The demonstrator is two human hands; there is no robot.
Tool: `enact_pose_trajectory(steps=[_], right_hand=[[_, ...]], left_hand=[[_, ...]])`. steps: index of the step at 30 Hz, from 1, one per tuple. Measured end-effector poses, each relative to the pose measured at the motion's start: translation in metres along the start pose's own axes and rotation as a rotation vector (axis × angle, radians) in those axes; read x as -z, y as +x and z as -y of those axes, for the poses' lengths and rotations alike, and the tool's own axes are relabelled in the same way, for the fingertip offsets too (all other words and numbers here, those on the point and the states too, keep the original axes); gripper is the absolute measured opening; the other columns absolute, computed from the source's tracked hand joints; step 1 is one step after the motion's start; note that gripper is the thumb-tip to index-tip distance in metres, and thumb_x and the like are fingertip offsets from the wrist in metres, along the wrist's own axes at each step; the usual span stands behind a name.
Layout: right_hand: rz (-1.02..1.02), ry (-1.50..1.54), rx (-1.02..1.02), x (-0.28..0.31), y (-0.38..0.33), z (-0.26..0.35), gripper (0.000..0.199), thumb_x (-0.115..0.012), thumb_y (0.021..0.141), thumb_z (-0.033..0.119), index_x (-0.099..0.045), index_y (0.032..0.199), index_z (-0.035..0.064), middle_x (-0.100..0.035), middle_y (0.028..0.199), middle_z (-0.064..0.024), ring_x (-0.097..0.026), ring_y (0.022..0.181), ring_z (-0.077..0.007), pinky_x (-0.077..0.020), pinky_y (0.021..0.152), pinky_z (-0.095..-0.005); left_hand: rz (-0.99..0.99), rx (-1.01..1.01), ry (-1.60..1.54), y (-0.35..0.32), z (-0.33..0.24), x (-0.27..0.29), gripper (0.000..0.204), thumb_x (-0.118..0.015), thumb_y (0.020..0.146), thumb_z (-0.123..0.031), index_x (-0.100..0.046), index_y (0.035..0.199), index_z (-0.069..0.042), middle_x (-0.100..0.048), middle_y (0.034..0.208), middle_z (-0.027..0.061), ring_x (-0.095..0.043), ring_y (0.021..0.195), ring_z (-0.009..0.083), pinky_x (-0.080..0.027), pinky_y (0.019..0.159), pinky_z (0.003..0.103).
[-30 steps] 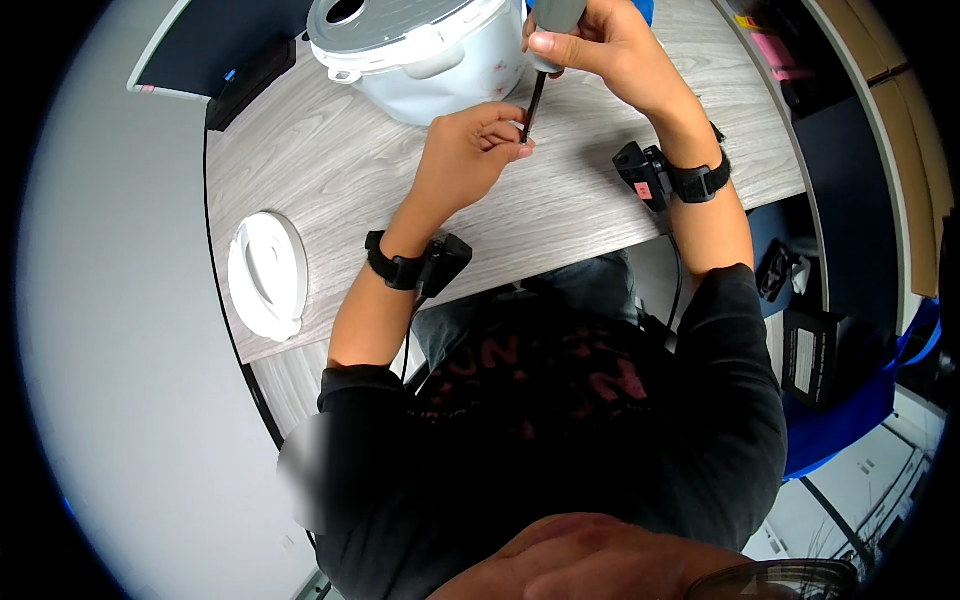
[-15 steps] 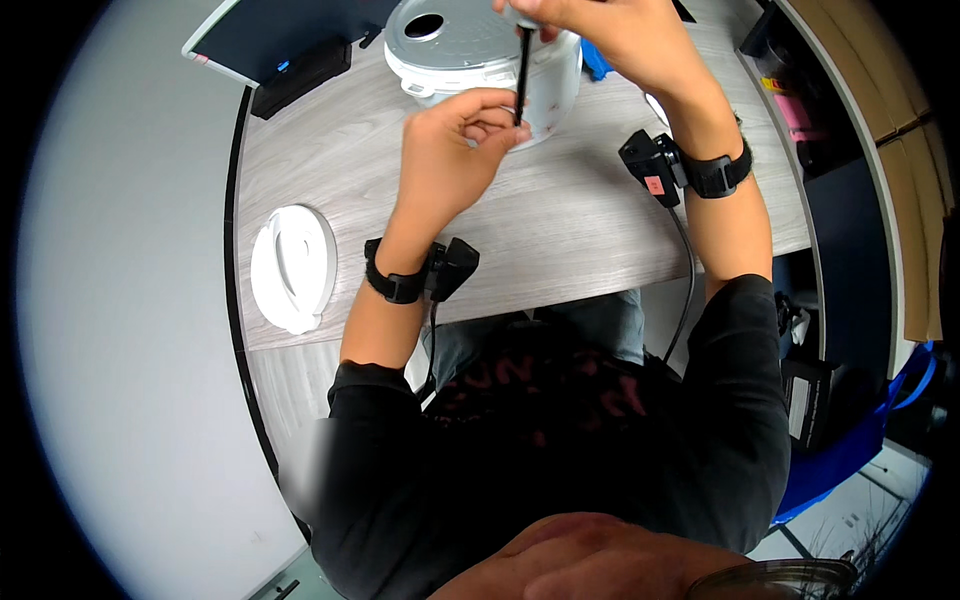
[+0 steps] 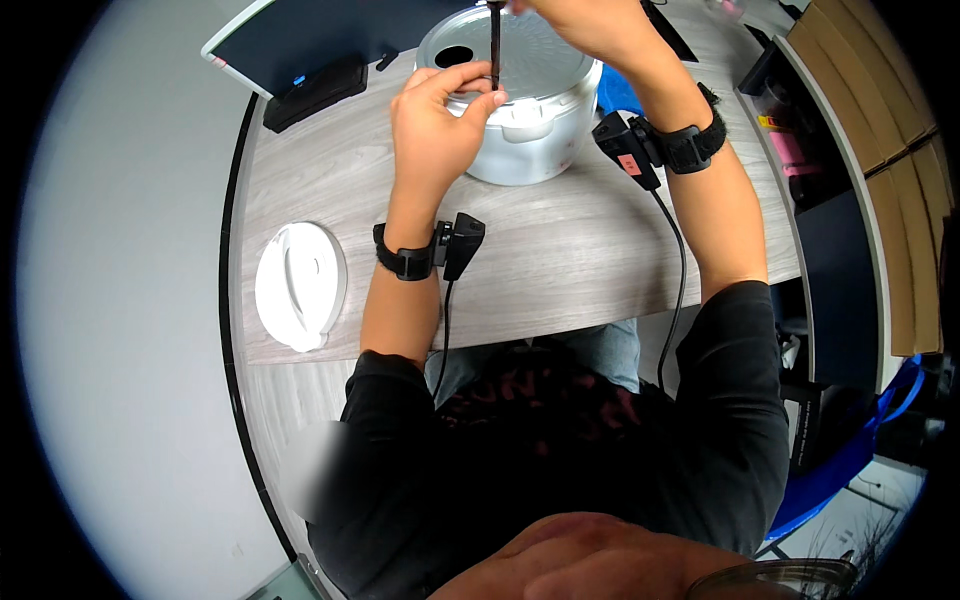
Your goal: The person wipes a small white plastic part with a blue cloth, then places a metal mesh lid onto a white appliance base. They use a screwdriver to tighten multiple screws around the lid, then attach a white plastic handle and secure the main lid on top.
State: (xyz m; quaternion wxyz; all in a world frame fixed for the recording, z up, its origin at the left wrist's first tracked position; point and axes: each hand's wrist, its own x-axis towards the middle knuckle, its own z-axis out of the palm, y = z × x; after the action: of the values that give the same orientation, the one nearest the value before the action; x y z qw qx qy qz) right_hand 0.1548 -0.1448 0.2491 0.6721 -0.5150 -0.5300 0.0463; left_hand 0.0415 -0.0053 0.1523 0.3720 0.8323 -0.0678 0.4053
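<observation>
A white rice cooker (image 3: 545,150) with a grey top and a dark round opening stands at the far side of the desk. Over its near left rim, my left hand (image 3: 435,125) pinches the lower end of a screwdriver's black shaft (image 3: 495,45) between thumb and fingers. The shaft points straight down; whether a screw sits at its tip is hidden by the fingertips. My right hand (image 3: 590,25) is closed at the shaft's upper end, and the picture's top edge cuts off the handle and most fingers. A white oval cover (image 3: 297,287) lies on the desk to the left.
Behind the cooker's left side stand a monitor (image 3: 320,45) and a black box (image 3: 315,95). Something blue (image 3: 620,95) lies right of the cooker. A shelf with cardboard boxes (image 3: 870,100) borders the right. Cables (image 3: 682,260) hang from both black wrist devices.
Both hands and the screwdriver have moved up and left, from before the cooker's front wall to its top rim. The view has shifted, showing more of the cooker's front.
</observation>
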Motion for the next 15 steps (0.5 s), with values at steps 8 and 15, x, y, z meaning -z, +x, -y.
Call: enact_pose_trajectory(steps=[8, 15], right_hand=[[-0.015, -0.048, -0.038, -0.0006, -0.0002, -0.0041, 0.038, -0.067, 0.09, -0.003, -0.055, 0.125, -0.0016, -0.064, 0.096, -0.0004, -0.06, 0.082, -0.0063, -0.0515, 0.07, -0.0216], [-0.046, -0.056, -0.052, -0.0061, -0.0023, -0.001, 0.039, -0.068, 0.089, -0.003, -0.055, 0.127, -0.0029, -0.064, 0.098, -0.0021, -0.062, 0.086, -0.0074, -0.054, 0.075, -0.0226]], left_hand=[[0.021, -0.011, -0.097, -0.0035, 0.0099, -0.0049, 0.021, -0.073, 0.085, -0.005, -0.075, 0.106, -0.003, -0.077, 0.087, 0.004, -0.062, 0.085, 0.0126, -0.05, 0.076, 0.029], [0.039, -0.02, -0.071, -0.0036, 0.0111, -0.0012, 0.021, -0.074, 0.084, -0.006, -0.076, 0.105, -0.003, -0.077, 0.087, 0.0037, -0.062, 0.087, 0.0132, -0.051, 0.077, 0.029]])
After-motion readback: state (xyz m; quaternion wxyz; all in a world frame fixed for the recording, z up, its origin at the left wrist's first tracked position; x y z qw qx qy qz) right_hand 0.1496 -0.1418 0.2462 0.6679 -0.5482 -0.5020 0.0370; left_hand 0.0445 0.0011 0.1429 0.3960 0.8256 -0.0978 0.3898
